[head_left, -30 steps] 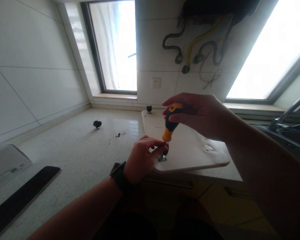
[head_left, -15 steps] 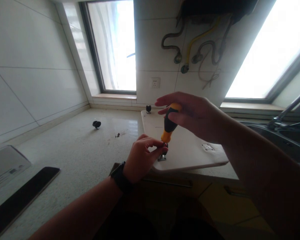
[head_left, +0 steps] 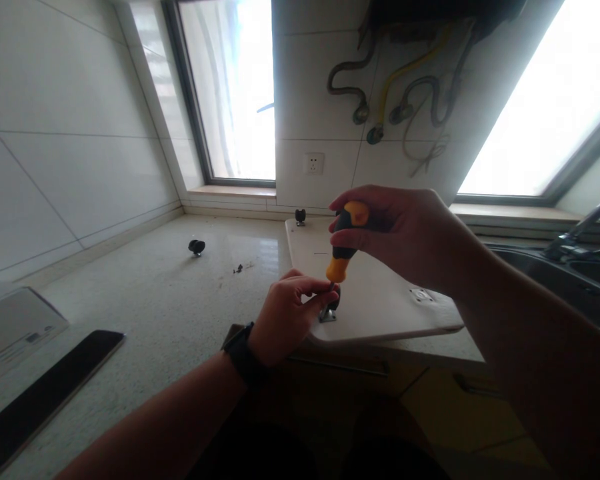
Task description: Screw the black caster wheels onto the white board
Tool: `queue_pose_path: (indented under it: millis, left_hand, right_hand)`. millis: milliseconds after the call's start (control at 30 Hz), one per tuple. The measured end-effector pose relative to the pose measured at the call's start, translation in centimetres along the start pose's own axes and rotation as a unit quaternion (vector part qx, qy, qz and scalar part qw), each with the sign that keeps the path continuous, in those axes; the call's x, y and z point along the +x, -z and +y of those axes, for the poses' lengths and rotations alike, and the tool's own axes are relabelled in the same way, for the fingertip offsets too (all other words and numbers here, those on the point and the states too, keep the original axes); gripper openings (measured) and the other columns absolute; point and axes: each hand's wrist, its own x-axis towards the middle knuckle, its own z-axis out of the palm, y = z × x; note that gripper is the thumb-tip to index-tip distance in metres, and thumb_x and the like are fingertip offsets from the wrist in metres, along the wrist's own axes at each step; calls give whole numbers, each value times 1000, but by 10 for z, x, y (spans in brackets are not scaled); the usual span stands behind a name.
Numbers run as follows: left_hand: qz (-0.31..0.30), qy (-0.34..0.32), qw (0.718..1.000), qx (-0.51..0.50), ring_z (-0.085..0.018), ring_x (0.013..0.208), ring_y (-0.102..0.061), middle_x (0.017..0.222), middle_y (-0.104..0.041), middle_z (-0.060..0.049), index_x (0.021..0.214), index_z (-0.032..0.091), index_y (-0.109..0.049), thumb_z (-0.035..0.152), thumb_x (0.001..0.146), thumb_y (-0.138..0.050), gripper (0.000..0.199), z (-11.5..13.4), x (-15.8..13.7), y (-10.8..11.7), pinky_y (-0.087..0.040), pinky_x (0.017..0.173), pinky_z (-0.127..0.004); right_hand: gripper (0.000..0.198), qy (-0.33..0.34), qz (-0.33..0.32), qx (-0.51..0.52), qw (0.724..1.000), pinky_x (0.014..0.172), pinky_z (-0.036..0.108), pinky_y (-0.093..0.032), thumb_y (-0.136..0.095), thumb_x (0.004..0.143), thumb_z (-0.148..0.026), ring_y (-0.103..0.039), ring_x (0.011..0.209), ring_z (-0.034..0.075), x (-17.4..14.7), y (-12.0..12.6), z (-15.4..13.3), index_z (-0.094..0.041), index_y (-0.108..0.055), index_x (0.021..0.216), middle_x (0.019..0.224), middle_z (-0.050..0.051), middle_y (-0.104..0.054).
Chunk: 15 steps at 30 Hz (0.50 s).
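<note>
My right hand (head_left: 397,237) grips the black-and-yellow handle of a screwdriver (head_left: 344,250), held almost upright with its shaft pointing down. My left hand (head_left: 293,307), with a black watch on the wrist, pinches thumb and fingers round the short shaft just below the handle. Under these fingertips stands a caster wheel (head_left: 329,315) with a metal mounting plate, at the near left corner of a white panel (head_left: 375,293). The screwdriver's tip and any screw there are hidden by the fingers. Another caster (head_left: 300,217) stands at the panel's far left corner.
On the speckled countertop (head_left: 180,300) lie a loose caster (head_left: 197,247) and a small cluster of screws (head_left: 238,269). A dark flat slab (head_left: 55,393) and a white box (head_left: 23,327) are at left. A metal plate (head_left: 421,295) sits on the panel's right; a sink (head_left: 525,267) is beyond.
My right hand has shifted its grip round the screwdriver handle, with the fingers more curled, and the handle stands more upright. My left hand stays by the caster. The view has shifted slightly.
</note>
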Motion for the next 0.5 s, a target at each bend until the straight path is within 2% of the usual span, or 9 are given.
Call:
queue_pose_path:
  millis: [133,367,500]
  left_hand:
    - [4,0,1000,9,-18,87,-67,93,-68,-5,102,24,-80,27,89,-75,15,-1,1,-1,-57,82,-36]
    - [2,1,1000,12,-16,84,-65,93,-67,-5,104,24,-80,25,89,-74,16,1,-1,-1,-55,80,-35]
    - [5,1,1000,8,-16,82,-65,92,-67,-4,104,25,-80,26,89,-74,16,-1,-2,-2,-55,80,-35]
  right_hand:
    - [36,-35,19,-1,999,70,37,-61,-79,77,-46,-70,74,19,-1,-3,-6,-25,-74,106,87,0,-74]
    - [44,-44,80,-99,991,63,37,-56,-82,72,-55,-66,67,19,-4,-8,-19,-23,-76,102,79,1,-71]
    - [46,-43,78,-136,987,64,38,-54,-80,73,-57,-65,67,20,-4,-9,-22,-22,-75,103,79,3,-71]
